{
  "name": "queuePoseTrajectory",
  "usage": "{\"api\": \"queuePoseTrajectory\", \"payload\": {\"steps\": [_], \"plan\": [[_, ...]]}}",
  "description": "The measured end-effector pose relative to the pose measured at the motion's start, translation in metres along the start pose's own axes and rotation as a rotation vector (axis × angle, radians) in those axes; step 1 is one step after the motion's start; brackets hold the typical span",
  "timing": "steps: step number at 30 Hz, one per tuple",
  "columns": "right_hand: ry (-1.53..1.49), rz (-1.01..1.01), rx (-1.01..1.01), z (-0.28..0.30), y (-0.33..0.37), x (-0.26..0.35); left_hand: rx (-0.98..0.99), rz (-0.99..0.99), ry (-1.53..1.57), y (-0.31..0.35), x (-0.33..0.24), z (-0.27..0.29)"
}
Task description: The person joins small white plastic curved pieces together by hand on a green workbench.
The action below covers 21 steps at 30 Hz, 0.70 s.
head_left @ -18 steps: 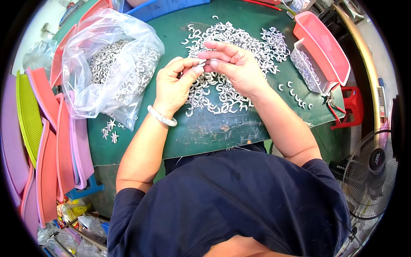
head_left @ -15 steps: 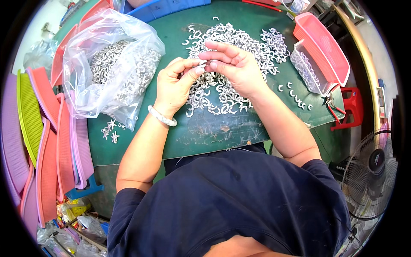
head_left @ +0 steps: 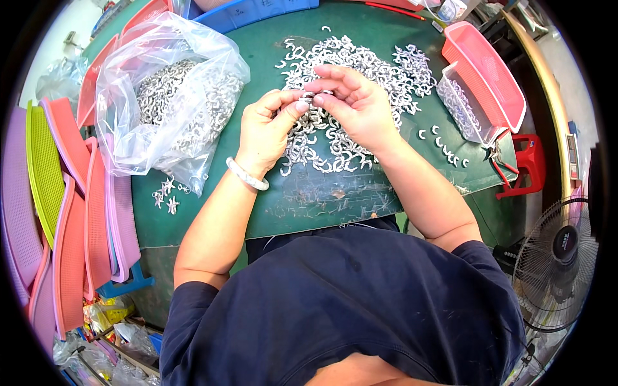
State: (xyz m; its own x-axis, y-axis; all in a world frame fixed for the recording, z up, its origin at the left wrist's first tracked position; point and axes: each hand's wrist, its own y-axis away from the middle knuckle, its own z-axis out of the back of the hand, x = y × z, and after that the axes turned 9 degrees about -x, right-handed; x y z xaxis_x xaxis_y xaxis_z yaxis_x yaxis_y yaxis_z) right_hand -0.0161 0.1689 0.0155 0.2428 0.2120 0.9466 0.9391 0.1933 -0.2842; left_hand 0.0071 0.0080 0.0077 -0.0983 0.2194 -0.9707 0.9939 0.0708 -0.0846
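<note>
Over a broad heap of small curved silvery metal pieces [head_left: 338,143] my two hands meet, fingertips close together. My left hand [head_left: 267,125], with a pale bangle [head_left: 247,174] on its wrist, pinches a small curved metal piece [head_left: 306,96] between thumb and forefinger. A second small curved metal piece [head_left: 327,92] sits between the thumb and forefinger of my right hand [head_left: 360,112], whose other fingers are loosely curled. The two pieces are side by side; I cannot tell whether they are joined.
A clear plastic bag [head_left: 225,58] full of similar pieces stands left on the green table [head_left: 283,215], with star-shaped pieces [head_left: 172,204] below it. At right are a clear box [head_left: 458,106], a pink basket [head_left: 492,80] and red-handled pliers [head_left: 501,168]. Colourful baskets [head_left: 71,257] stack at far left.
My hands have shifted slightly right, and the fingertips have drawn in around the metal pieces, which now show more plainly. The things on the table look the same.
</note>
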Motion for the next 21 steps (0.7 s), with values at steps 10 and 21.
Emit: {"api": "queuePoseTrajectory", "payload": {"steps": [10, 21], "plan": [[-0.239, -0.095, -0.016, -0.0031, -0.0022, 0.0030, 0.020, 0.059, 0.111, -0.0003, -0.0019, 0.0011], [-0.276, -0.181, -0.039, -0.0031, -0.0033, 0.0023, 0.016, 0.131, 0.174, 0.0013, -0.0054, -0.0021]]}}
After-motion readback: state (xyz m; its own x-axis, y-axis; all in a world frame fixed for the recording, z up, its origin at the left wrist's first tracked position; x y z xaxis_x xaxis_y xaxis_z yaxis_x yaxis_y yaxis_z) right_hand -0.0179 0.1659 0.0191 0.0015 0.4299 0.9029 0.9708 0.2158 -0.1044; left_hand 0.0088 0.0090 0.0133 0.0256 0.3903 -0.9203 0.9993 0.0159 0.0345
